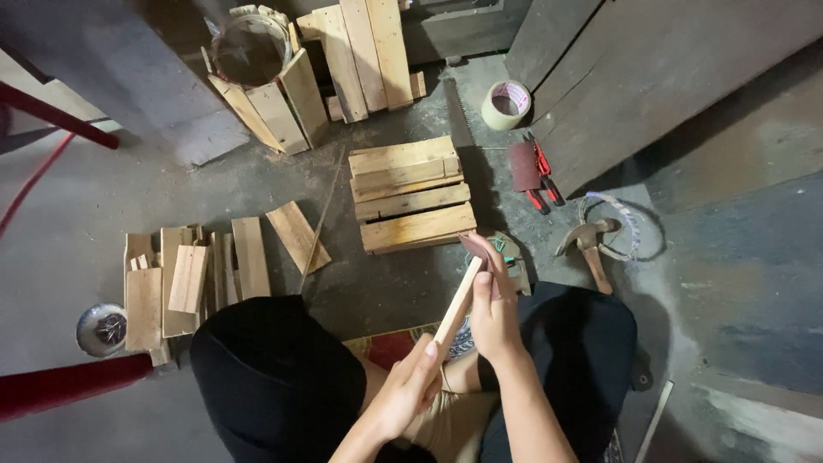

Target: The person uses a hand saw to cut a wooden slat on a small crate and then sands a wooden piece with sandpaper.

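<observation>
Two hands work one strip [457,302]: your left hand [410,387] clamps its near end, your right hand [495,315] presses sandpaper [477,249] at 12 o'clock. Many boards [197,279] at 9 o'clock look untouched.

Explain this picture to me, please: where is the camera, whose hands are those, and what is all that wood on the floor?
There is no machine here. A camera worn on a person's head looks down at their own two hands. The left hand grips the lower end of a thin wooden strip. The right hand presses a dark reddish piece, apparently sandpaper, against its upper end. On the concrete floor lie a small slatted wooden crate, loose short boards, a tape roll, red-handled pliers and a hammer.
</observation>
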